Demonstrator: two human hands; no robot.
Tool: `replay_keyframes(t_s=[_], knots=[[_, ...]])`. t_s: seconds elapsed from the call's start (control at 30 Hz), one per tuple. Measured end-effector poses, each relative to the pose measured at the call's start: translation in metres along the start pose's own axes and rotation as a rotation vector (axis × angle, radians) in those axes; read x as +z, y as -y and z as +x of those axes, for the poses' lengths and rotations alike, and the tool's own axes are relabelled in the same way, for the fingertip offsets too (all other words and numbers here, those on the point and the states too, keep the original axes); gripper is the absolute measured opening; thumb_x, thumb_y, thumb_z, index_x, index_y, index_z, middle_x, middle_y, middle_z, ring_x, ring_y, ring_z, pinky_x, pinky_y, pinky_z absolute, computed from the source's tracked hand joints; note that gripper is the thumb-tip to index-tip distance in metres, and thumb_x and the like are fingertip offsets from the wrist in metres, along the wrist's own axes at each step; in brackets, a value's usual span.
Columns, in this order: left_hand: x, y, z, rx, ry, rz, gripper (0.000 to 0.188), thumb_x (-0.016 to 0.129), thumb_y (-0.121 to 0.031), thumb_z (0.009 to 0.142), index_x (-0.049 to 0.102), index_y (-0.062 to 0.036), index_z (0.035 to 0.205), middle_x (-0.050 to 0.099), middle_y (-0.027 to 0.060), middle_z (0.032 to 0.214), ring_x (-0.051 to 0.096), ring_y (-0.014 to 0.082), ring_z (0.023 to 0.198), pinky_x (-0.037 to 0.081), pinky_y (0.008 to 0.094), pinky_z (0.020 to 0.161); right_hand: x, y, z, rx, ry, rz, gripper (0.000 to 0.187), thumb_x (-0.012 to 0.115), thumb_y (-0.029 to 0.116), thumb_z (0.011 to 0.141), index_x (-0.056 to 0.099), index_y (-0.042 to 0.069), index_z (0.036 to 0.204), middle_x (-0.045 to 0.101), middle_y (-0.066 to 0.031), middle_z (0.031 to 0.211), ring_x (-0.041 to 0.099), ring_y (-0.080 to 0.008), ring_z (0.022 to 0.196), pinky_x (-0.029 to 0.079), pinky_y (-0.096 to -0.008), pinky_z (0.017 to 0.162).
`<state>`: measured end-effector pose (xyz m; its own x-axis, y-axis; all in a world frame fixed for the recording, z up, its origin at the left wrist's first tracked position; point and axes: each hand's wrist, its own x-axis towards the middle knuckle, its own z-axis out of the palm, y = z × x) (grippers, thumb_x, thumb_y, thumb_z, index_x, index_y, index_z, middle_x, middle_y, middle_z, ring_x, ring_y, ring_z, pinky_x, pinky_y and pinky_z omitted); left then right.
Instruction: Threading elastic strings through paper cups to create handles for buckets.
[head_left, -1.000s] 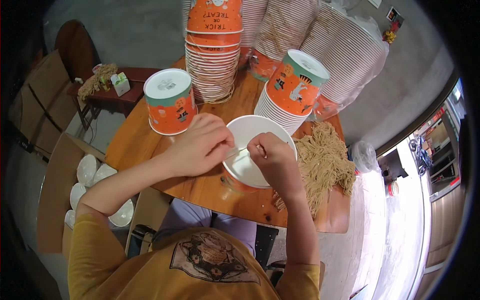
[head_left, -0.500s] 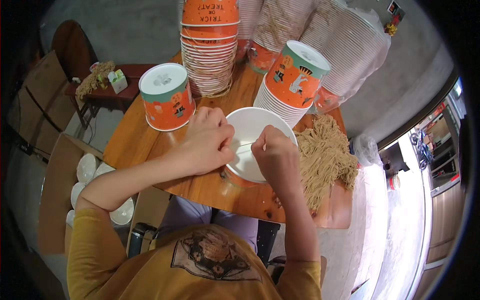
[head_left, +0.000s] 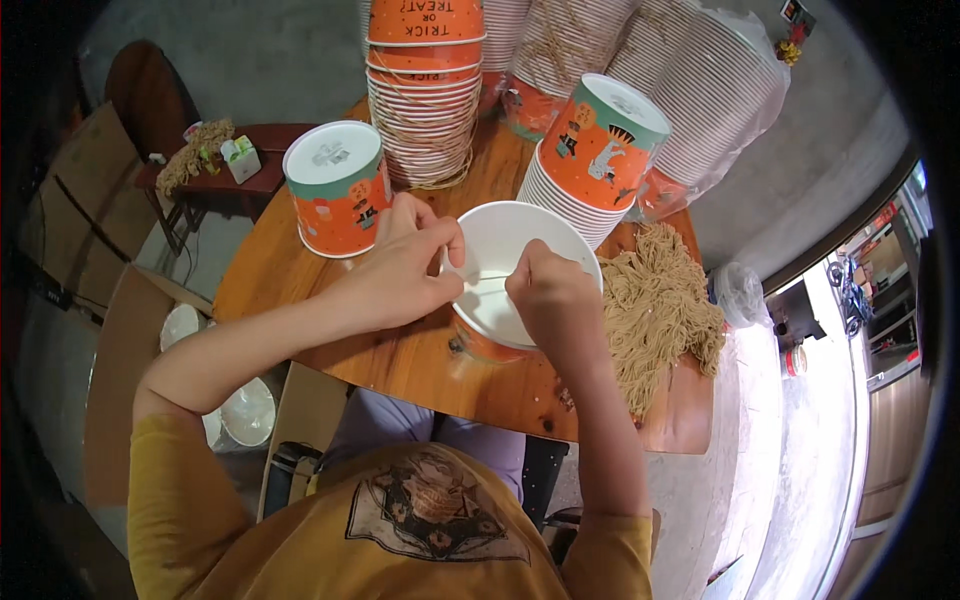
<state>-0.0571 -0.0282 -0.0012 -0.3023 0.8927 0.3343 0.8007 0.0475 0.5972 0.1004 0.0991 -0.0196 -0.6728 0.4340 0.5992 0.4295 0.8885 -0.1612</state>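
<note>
A paper bucket (head_left: 520, 222) with a white inside stands in front of me, its mouth tipped slightly toward me. Across that mouth runs a thin, light cord (head_left: 492, 277), stretched between my two hands. My right hand (head_left: 558, 300) is a closed fist over the bucket's near right side, with one end of the cord in it. At the left rim, my left hand (head_left: 410, 268) curls its thumb and forefinger in a loose pinch where the cord reaches the wall; the fingertips partly hide that end. Right of the bucket lies a tan heap of cords (head_left: 660, 310).
An upturned orange bucket (head_left: 338, 200) stands left on the wooden table (head_left: 400, 370). Behind are a tall bucket stack (head_left: 425, 110), a second stack (head_left: 600, 145) and wrapped stacks (head_left: 700, 90). A carton (head_left: 125, 400) with white buckets sits at lower left, a bench (head_left: 275, 145) beyond.
My left hand's thumb and forefinger have parted slightly at the left rim, and its wrist has lifted a little. The right fist stays over the bucket. The whole view has shifted slightly.
</note>
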Motion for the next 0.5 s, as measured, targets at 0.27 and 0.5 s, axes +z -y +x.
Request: replay_keyframes(t_s=[0.27, 0.5], knots=[[-0.004, 0.020, 0.004, -0.258, 0.396, -0.433, 0.015, 0.056, -0.019, 0.090, 0.059, -0.0048, 0.093, 0.059, 0.0025, 0.084, 0.055, 0.0110, 0.073, 0.046, 0.0273, 0.067, -0.036, 0.000, 0.021, 0.341, 0.441, 0.944, 0.006, 0.051, 0.008, 0.092, 0.057, 0.007, 0.090, 0.064, -0.0118, 0.070, 0.064, -0.0199, 0.059, 0.050, -0.0331, 0.052], [-0.001, 0.019, 0.001, -0.213, 0.408, -0.593, 0.011, 0.050, -0.016, 0.099, 0.050, -0.0056, 0.103, 0.054, -0.0003, 0.090, 0.050, 0.0072, 0.079, 0.044, 0.0234, 0.069, -0.012, -0.007, 0.004, 0.007, 0.518, 0.810, 0.013, 0.060, 0.011, 0.093, 0.068, 0.004, 0.101, 0.067, 0.0001, 0.091, 0.058, -0.0088, 0.080, 0.050, -0.0254, 0.071]])
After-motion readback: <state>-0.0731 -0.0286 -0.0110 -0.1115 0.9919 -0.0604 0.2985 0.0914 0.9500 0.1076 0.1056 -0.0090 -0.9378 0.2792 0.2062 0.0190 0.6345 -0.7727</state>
